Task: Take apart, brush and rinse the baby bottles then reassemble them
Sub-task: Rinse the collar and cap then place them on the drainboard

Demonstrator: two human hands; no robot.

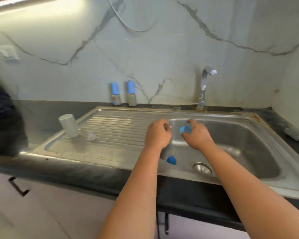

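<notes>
Here the right hand (pixel 197 135) pinches the blue ring (pixel 185 130) at its fingertips; left hand (pixel 158 134) curled, seemingly empty.

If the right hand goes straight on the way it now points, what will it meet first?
Probably the sink's back wall. The right hand, holding a blue ring, points away over the basin; depth is unclear.

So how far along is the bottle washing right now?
One bottle is apart: its body stands upside down on the drainboard beside a clear teat, and a blue cap lies in the basin. The right hand holds the blue ring. Two capped bottles at the wall look untouched. Reassembly remains.
</notes>
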